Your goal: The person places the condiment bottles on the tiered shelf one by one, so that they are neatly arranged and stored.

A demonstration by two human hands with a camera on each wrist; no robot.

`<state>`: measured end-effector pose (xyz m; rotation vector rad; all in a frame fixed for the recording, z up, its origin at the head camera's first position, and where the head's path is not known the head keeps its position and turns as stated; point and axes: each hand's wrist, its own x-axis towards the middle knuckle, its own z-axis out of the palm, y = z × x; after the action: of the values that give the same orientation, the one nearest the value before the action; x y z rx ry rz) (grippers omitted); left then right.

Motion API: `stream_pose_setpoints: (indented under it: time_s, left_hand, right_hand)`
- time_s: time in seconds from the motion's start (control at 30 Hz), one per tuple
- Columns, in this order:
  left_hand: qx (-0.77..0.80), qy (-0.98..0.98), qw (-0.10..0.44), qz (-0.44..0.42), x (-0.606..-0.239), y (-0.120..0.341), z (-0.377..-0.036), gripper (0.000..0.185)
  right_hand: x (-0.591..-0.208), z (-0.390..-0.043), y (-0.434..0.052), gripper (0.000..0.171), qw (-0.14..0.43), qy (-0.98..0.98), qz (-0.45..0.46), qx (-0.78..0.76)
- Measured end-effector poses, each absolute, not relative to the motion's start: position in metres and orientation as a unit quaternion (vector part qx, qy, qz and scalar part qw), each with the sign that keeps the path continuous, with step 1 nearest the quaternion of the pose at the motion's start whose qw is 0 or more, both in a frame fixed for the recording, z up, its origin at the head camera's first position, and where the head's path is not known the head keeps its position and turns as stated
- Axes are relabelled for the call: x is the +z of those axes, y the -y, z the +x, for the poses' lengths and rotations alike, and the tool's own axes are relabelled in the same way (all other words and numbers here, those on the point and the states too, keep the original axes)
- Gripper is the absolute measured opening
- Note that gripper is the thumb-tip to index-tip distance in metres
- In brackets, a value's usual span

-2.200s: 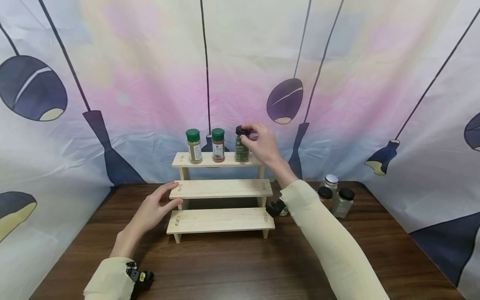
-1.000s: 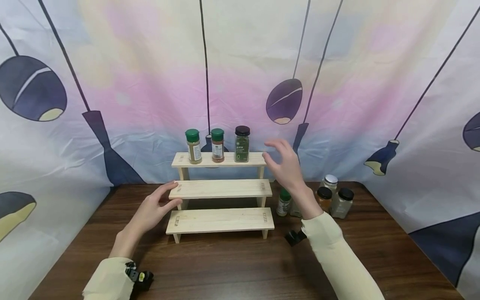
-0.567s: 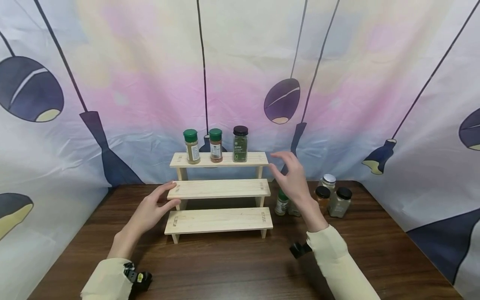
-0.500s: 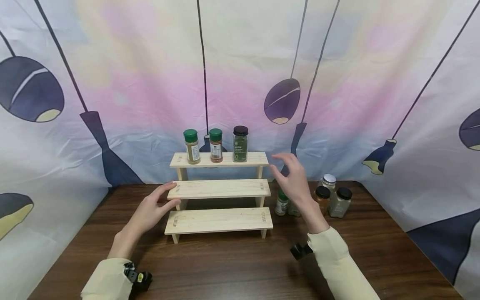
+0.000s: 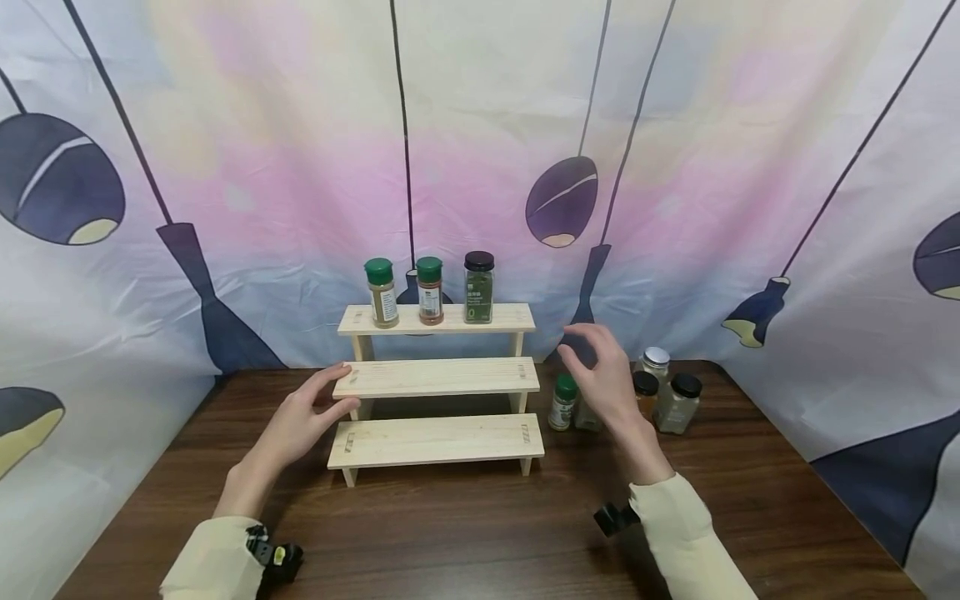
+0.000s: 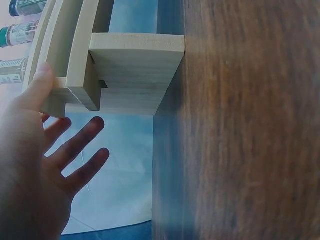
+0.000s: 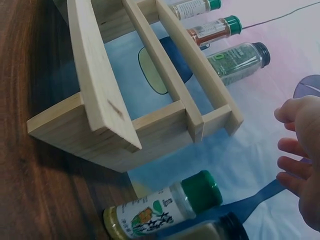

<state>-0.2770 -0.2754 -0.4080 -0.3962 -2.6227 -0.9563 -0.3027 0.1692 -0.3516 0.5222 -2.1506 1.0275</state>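
While hands (image 5: pixel 300 421) apart, jars (image 5: pixel 564 402) under right.

Dark wood-grain table (image 5: pixel 465 533) enclosed on 3 sides by a pastel pink-white-blue fabric backdrop (image 5: pixel 300 150) printed with dark purple hanging lamps; even, diffuse light.

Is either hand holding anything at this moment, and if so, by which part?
Neither grips anything. The left hand rests open against the left end of the wooden rack, at its middle shelf. The right hand hovers open above the jars on the table.
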Motion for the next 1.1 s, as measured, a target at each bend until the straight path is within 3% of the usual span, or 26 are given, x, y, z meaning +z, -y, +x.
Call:
stream_pose_setpoints:
  time_s: [0.7,0.9,1.1]
  left_hand:
    - [-0.337,0.917,0.162,-0.138,-0.407,0.275,-0.276,0.064]
    - [-0.339,0.918,0.153,-0.137,-0.408,0.275,-0.277,0.066]
    - [-0.338,0.919,0.152,-0.135,-0.408,0.275,-0.278,0.067]
  right_hand:
    - [-0.361,-0.307,-0.209,0.03,0.359,0.83,0.152,0.399]
    - [-0.361,-0.314,-0.239,0.03,0.369,0.836,0.095,0.395]
    - [-0.371,-0.323,-0.266,0.032,0.342,0.863,0.034,0.37]
